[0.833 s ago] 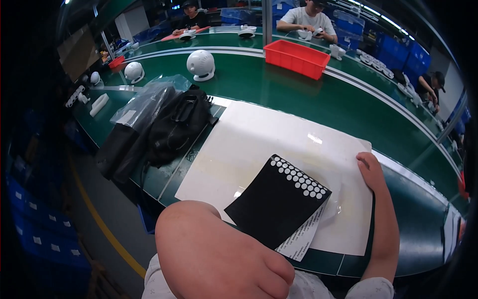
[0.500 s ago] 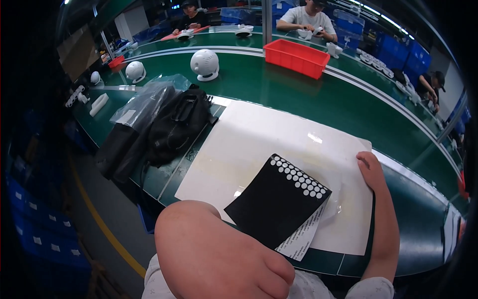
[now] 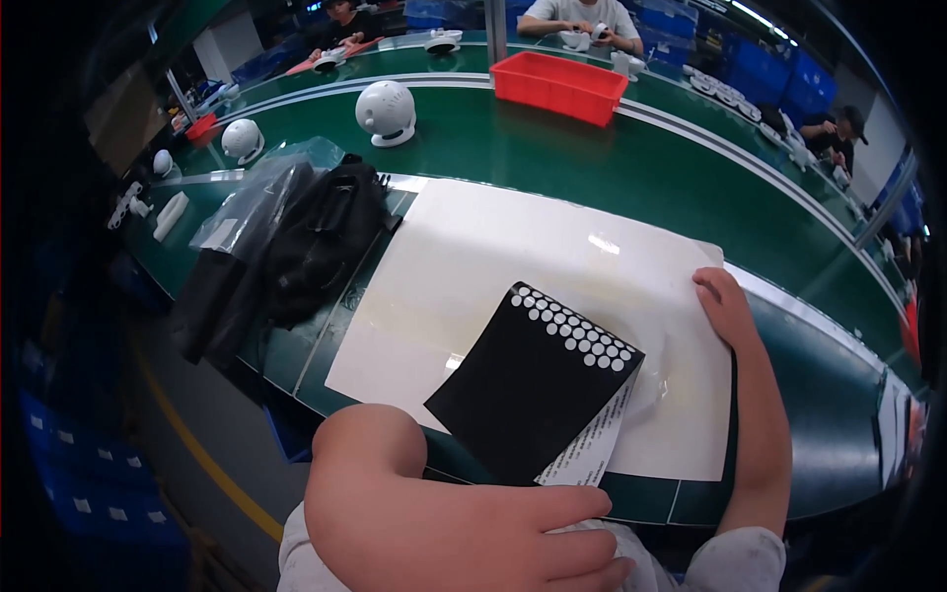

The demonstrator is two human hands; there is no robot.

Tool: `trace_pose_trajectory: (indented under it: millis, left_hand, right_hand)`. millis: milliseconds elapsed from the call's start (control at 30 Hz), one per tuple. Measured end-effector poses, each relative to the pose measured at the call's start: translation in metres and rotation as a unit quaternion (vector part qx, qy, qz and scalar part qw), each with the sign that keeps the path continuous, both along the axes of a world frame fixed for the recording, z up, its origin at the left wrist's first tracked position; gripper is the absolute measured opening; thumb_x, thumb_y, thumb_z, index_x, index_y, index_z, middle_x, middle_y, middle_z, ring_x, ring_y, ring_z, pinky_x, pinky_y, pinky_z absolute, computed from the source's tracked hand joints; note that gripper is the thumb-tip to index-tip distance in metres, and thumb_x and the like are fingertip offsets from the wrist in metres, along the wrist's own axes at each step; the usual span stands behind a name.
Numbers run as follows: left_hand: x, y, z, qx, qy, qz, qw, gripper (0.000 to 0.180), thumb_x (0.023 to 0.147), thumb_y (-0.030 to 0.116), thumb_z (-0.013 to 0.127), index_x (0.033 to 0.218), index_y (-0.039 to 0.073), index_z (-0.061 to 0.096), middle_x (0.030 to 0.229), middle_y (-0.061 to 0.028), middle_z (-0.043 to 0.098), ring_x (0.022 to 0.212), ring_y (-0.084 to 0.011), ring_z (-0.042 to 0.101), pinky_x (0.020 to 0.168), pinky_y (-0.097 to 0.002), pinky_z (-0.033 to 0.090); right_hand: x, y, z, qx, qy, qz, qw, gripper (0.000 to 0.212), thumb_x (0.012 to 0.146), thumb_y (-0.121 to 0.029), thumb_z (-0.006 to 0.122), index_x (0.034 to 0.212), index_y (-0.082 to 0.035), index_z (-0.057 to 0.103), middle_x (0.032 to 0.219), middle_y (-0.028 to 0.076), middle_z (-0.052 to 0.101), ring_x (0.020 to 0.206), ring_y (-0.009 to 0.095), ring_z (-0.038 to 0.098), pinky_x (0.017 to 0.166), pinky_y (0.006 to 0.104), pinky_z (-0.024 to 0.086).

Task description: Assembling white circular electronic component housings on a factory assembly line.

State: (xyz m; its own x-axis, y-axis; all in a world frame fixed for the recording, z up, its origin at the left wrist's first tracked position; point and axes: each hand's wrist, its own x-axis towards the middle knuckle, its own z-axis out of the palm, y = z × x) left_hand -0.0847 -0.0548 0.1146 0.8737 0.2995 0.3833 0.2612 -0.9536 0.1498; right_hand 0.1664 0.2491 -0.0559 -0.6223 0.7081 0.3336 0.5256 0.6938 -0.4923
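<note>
A black sheet [image 3: 518,395] with rows of white round stickers [image 3: 577,331] along its far edge lies askew on a large white board [image 3: 473,237]. Beneath its right side a white printed backing sheet [image 3: 592,449] shows. My left hand [image 3: 493,533] is close to the camera, just short of the sheet's near corner. Its fingers stretch to the right, apart from one another, with nothing visible in them. At the board's right edge rests my right hand [image 3: 723,301], fingers loosely bent on the board, with nothing visible in its grasp.
Left of the board lie a black bag [image 3: 326,222] and a clear plastic bag [image 3: 256,197]. White round devices [image 3: 385,111] and a red bin [image 3: 557,89] stand on the green belt. Across it, people handle white parts. Blue crates [image 3: 94,474] stand at lower left.
The whole scene has shifted up and slightly left in view. My left hand has turned and its fingers now reach farther right. My right hand stays at the board's edge.
</note>
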Motion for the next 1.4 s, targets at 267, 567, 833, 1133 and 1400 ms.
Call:
trace_pose_trajectory:
  millis: [267, 567, 833, 1133, 1400]
  left_hand:
    - [0.019, 0.004, -0.021, 0.082, -0.104, 0.003, 0.991, 0.040, 0.071, 0.011, 0.048, 0.110, -0.001, 0.050, 0.085, -0.0066, 0.056, 0.073, -0.0186, 0.051, 0.077, -0.0303, 0.041]
    - [0.012, 0.005, -0.002, 0.044, -0.021, -0.051, 0.997, 0.041, 0.071, 0.011, 0.047, 0.109, -0.004, 0.050, 0.083, -0.0069, 0.055, 0.069, -0.0173, 0.050, 0.075, -0.0292, 0.040]
    - [0.020, 0.007, -0.011, -0.024, -0.050, -0.077, 0.996, 0.042, 0.073, 0.012, 0.046, 0.111, -0.005, 0.049, 0.083, -0.0080, 0.056, 0.070, -0.0182, 0.051, 0.069, -0.0280, 0.040]
    - [0.029, -0.007, -0.026, 0.046, -0.108, -0.036, 0.992, 0.043, 0.074, 0.013, 0.045, 0.113, -0.005, 0.048, 0.093, -0.0089, 0.057, 0.072, -0.0183, 0.051, 0.069, -0.0274, 0.040]
    - [0.000, 0.039, -0.017, -0.234, 0.028, 0.129, 0.963, 0.055, 0.065, 0.026, 0.069, 0.110, -0.001, 0.051, 0.100, -0.0141, 0.056, 0.085, -0.0291, 0.055, 0.074, -0.0359, 0.043]
  right_hand:
    - [0.003, 0.001, -0.001, -0.012, -0.002, 0.001, 1.000, 0.016, 0.079, -0.006, 0.050, 0.094, -0.003, 0.054, 0.099, 0.010, 0.052, 0.094, 0.020, 0.051, 0.084, 0.0272, 0.039]
    - [0.004, -0.002, 0.004, -0.003, -0.012, -0.001, 1.000, 0.017, 0.079, -0.006, 0.050, 0.095, -0.003, 0.054, 0.100, 0.010, 0.052, 0.096, 0.021, 0.050, 0.085, 0.0279, 0.039]
    - [0.003, -0.003, 0.000, -0.033, 0.005, -0.016, 0.999, 0.017, 0.079, -0.009, 0.050, 0.093, -0.002, 0.054, 0.098, 0.011, 0.054, 0.095, 0.023, 0.050, 0.084, 0.0296, 0.039]
    - [0.000, -0.006, 0.006, 0.066, -0.017, -0.022, 0.997, 0.020, 0.078, -0.008, 0.052, 0.098, -0.005, 0.055, 0.107, 0.009, 0.051, 0.102, 0.021, 0.047, 0.089, 0.0300, 0.036]
    - [-0.051, -0.124, 0.071, -0.126, 0.114, 0.163, 0.972, 0.056, 0.071, -0.037, 0.062, 0.115, -0.007, 0.045, 0.123, 0.010, 0.041, 0.117, 0.022, 0.035, 0.097, 0.0339, 0.026]
